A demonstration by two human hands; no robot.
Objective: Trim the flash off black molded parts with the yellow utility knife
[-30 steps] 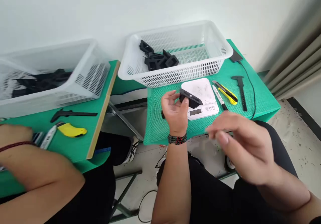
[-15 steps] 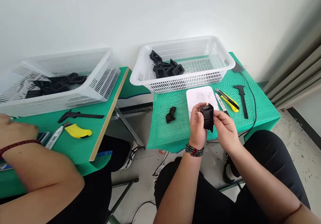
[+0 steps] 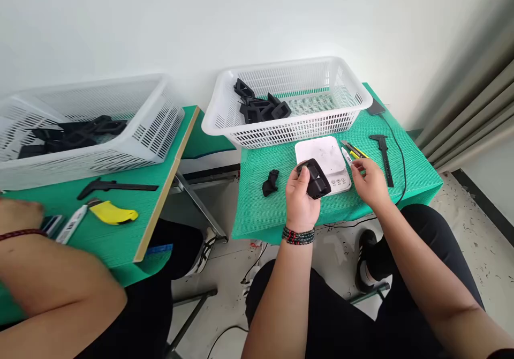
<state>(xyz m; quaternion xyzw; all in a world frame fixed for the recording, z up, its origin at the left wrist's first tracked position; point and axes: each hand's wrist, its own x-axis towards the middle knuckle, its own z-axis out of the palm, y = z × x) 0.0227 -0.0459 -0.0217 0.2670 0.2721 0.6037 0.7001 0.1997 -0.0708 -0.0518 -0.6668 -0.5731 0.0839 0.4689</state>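
My left hand (image 3: 300, 198) is wrapped round a black plastic part (image 3: 317, 181), its hollow side facing up, above the front of a white scale (image 3: 321, 152). At the right of the scale, my right hand (image 3: 368, 182) is closed over the near ends of a white marker (image 3: 346, 156) and a yellow cutter (image 3: 356, 151); what its fingers pinch is hidden. A smaller dark part (image 3: 270, 182) lies on the green cloth to the left of the scale. Black calipers (image 3: 384, 158) rest farther right.
Behind the scale stands a white basket (image 3: 293, 128) with several black parts. A black cable (image 3: 402, 158) runs down the right side. On the left table (image 3: 160, 209), a co-worker's arm (image 3: 60, 273) is near a second basket (image 3: 148, 142), calipers, a marker and a yellow cutter.
My right hand has let go of the black part and moved right to the marker and cutter. My left hand has tilted the part, showing its hollow side and uncovering the scale's buttons.
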